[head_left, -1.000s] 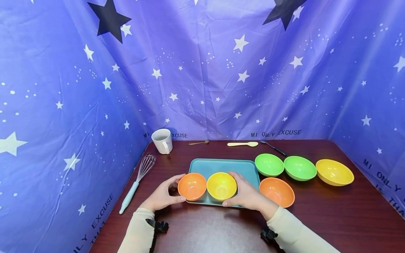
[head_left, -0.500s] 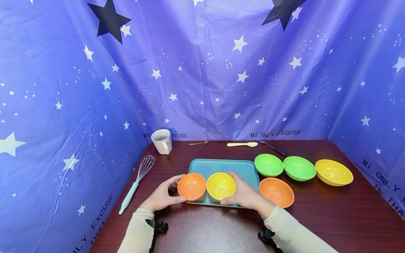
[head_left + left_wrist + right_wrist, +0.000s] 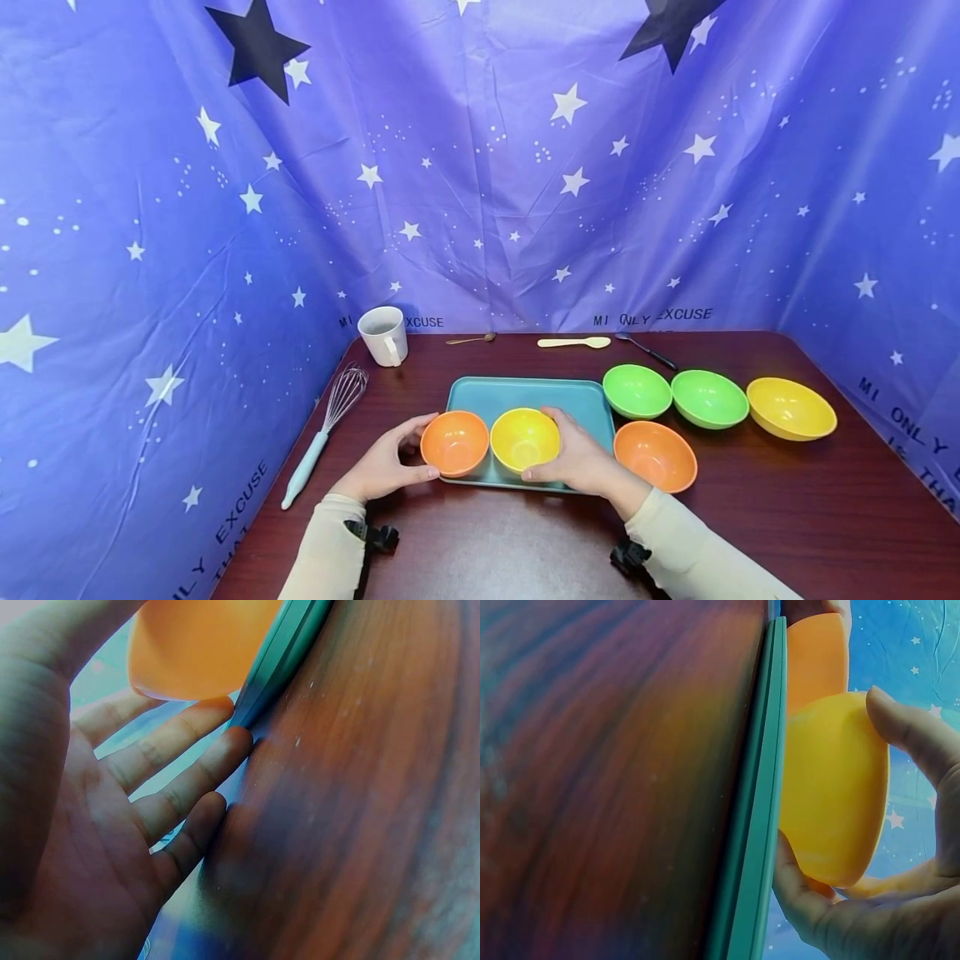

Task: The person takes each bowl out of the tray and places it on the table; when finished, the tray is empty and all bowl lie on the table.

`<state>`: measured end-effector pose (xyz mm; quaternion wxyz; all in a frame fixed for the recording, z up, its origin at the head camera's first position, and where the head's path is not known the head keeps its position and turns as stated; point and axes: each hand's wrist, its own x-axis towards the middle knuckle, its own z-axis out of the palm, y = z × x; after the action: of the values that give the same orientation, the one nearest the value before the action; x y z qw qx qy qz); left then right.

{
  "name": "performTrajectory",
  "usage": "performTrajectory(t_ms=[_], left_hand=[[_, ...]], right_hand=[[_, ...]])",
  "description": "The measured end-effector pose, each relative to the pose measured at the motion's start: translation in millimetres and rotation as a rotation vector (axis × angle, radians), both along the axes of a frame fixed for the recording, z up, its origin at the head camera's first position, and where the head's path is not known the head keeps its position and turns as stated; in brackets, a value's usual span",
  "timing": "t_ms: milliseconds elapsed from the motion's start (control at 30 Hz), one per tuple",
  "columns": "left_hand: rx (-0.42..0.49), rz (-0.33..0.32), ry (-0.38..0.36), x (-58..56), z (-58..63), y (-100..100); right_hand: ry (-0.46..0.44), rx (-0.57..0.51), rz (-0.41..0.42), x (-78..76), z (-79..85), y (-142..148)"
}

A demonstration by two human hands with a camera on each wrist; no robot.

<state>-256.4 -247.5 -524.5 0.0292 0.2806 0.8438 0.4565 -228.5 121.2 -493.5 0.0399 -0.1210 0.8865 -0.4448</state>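
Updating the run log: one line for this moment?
left hand: holds orange bowl | right hand: holds yellow bowl | both bowls on tray

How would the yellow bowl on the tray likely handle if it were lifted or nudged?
The yellow bowl looks like thin, smooth plastic, so it is probably light and stiff. Its glossy wall may be a bit slippery under the right hand, which curls round it. Its narrow base and wide rim suggest that it could tip or slide on the teal tray if pushed high.
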Motion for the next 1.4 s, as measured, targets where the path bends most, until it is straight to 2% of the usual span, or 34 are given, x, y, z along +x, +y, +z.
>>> performTrajectory(t_ms=[333, 667, 900, 1133, 1400], left_hand=[[0.000, -0.001, 0.005, 0.5, 0.9, -0.2], [0.023, -0.024, 0.012, 0.1, 0.3, -1.1], [0.010, -0.013, 0.010, 0.7, 0.4, -3.4], [-0.020, 0.001, 0.019, 0.6, -0.6, -5.2], [-0.029, 0.012, -0.023, -0.3, -2.8, -5.7]], right_hand=[[0.015, -0.039, -0.011, 0.4, 8.1, 1.8], [0.038, -0.089, -0.005, 1.9, 31.6, 15.1], [0.067, -0.069, -0.019, 5.9, 47.7, 25.5], [0.043, -0.152, -0.029, 10.7, 58.5, 38.5], [0.121, -0.069, -0.041, 16.1, 68.2, 64.6]])
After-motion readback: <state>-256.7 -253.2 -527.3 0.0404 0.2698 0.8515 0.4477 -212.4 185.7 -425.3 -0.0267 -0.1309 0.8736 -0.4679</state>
